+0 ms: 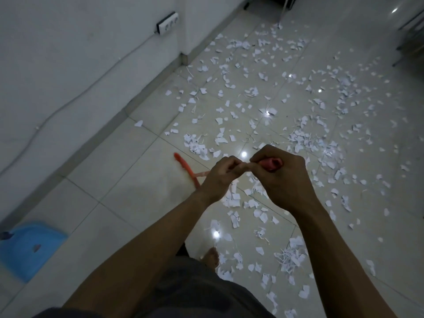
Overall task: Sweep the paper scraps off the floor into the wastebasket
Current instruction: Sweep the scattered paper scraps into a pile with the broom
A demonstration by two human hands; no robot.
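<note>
**Paper scraps all over the tiled floor; broom held in both hands**

Scraps: white, torn, irregular. Most are small flakes, with some thin slivers and curled strips among them. They lie loose on glossy pale tiles. Scatter runs from the far wall corner, along the baseboard edge, across the middle of the floor and down to the near edge by the person's bare foot. Denser clumps sit just beyond the hands, right of the hands, and near the foot on the right. The strip of floor along the left wall carries only a stray piece or two. Ceiling-light glare spots show between the pieces.

Broom: red-orange and motion-blurred. Its low end is on the floor left of the hands, beside the nearest clump.

Left hand: fingers curled tight round the thin shaft, knuckles up.

Right hand: fist clamped round the red top end of the handle, which shows between thumb and fingers. The two hands are touching or nearly so.

Blue plastic container: on the floor at the near left edge, against the wall and well apart from the scraps. A couple of dark bits lie on it. Cannot tell what kind it is.

Wall: white power strip mounted high, cable trailing down leftward.
</note>
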